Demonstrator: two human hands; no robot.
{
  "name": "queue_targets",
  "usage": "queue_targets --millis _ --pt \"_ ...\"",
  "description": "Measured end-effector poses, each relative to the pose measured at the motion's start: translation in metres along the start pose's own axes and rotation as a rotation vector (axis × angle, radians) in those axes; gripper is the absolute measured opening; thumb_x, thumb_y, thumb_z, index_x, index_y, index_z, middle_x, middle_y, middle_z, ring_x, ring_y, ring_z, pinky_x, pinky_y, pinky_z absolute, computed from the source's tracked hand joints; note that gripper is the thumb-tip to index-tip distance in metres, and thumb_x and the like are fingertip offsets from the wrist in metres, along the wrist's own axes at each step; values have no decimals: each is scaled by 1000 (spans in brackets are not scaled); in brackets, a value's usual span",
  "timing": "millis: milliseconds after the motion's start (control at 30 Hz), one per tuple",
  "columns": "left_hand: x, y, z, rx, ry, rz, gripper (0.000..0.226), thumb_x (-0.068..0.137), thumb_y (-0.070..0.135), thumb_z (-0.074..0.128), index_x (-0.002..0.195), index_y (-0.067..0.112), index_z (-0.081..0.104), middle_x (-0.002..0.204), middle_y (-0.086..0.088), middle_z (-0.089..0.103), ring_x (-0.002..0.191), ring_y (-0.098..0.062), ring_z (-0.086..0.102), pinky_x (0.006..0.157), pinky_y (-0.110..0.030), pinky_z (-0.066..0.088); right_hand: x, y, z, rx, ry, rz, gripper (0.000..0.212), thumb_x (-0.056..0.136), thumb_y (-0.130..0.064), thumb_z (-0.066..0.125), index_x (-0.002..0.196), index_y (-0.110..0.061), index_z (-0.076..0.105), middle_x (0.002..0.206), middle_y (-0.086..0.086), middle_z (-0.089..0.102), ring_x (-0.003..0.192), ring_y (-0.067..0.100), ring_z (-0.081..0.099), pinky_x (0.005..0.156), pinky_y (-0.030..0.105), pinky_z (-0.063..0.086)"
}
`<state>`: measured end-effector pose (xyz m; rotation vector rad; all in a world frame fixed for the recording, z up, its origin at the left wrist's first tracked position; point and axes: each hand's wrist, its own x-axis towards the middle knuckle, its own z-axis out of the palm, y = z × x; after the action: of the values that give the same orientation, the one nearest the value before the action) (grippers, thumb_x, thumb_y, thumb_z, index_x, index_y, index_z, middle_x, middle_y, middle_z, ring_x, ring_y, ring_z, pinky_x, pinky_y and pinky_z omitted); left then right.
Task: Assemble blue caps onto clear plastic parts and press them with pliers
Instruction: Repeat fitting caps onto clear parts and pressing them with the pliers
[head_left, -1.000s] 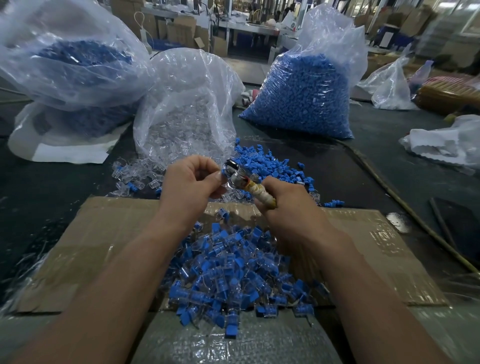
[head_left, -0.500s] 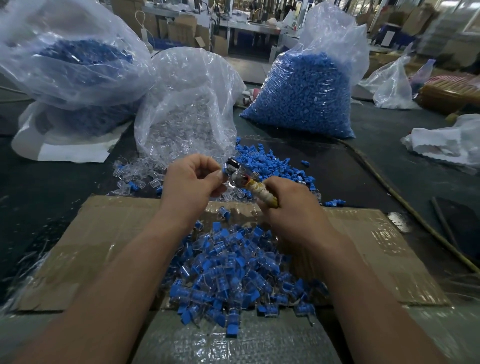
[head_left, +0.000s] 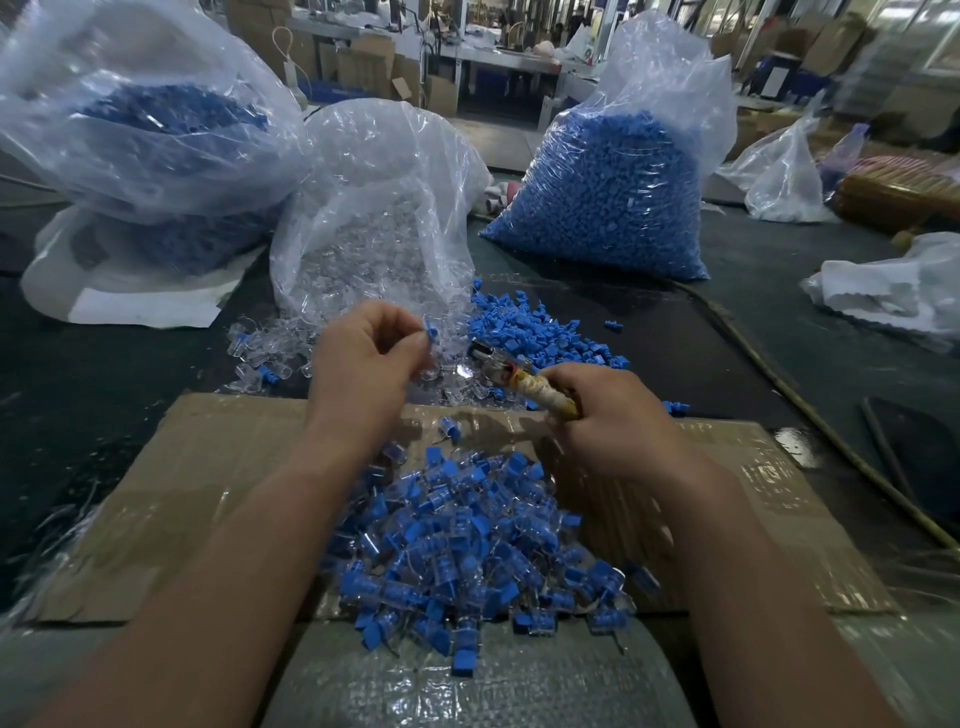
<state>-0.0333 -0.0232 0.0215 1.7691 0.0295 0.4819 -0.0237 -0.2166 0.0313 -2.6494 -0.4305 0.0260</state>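
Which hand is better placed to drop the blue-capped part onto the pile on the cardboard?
Left, probably. The left hand pinches the blue-capped part just beyond the pile; the right hand is full, gripping the pliers.

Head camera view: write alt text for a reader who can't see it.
The left hand pinches a blue-capped clear part while the right hand grips pliers, above a pile of assembled parts on cardboard. Bags of loose parts stand behind.
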Motion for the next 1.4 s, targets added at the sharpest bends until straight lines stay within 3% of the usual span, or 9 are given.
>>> queue_targets --millis 133,267,467,633,767,900,1067,1167,1400 --pt "6 3 -13 -233 2 -163 14 82 1 60 77 13 63 68 -2 69 58 -7 65 54 -16 52 0 6 -4 -28 29 25 22 81 -7 58 95 -24 58 81 -6 55 75 13 50 60 27 36" --pt "-4 6 -19 -218 -259 -272 3 75 12 64 73 12 67 67 -4 70 48 -9 59 41 -17 44 -2 7 -6 -30 -8 38 22 78 -21 68 98 -27 62 87 -9 59 80 11 53 70 32 46" --pt "-13 18 -28 -109 -673 -306 21 52 28 72 67 14 72 64 -6 69 43 -7 53 40 -15 41 -2 2 -1 -70 -126 61 48 68 -31 77 112 -31 58 102 -10 57 95 12 52 80 33 44" --pt "-20 20 -26 -37 -792 -271 16 57 27 72 68 15 74 62 -6 68 44 -7 51 39 -15 38 -3 5 -1 -56 -221 81 76 61 -40 80 129 -28 48 111 -8 48 99 9 40 85 30 37" --pt "-19 18 -25 -87 -626 -297 24 62 30 68 71 9 71 66 -7 70 39 -7 47 38 -16 39 -5 12 -7 130 -266 130 61 66 -48 75 122 -33 53 94 -24 45 90 2 44 71 25 35" --pt "-13 10 -23 -120 -289 -315 9 77 17 65 76 9 68 61 -2 68 38 -5 48 39 -15 41 -2 12 -6 76 -204 86 26 87 -37 58 112 -30 61 97 -15 53 89 4 47 74 26 37" --pt "-1 -4 -25 -7 -70 -268 8 85 10 60 78 12 64 65 -3 67 42 -3 53 38 -11 39 1 10 -1 25 -157 100 22 93 -27 51 112 -26 62 92 -15 49 88 6 45 74 24 34" --pt "7 -9 -22 147 -78 -194 10 85 8 60 81 15 64 73 -2 65 57 -8 58 48 -13 44 4 10 0 48 -142 129 23 95 -19 48 109 -27 63 95 -13 50 89 6 45 70 21 36" --pt "20 -4 -4 681 -421 44 28 86 16 63 114 15 61 107 -4 65 88 -12 57 87 -30 48 8 13 6 -24 -123 96 21 93 -22 51 110 -25 63 88 -17 46 81 1 42 71 21 35"
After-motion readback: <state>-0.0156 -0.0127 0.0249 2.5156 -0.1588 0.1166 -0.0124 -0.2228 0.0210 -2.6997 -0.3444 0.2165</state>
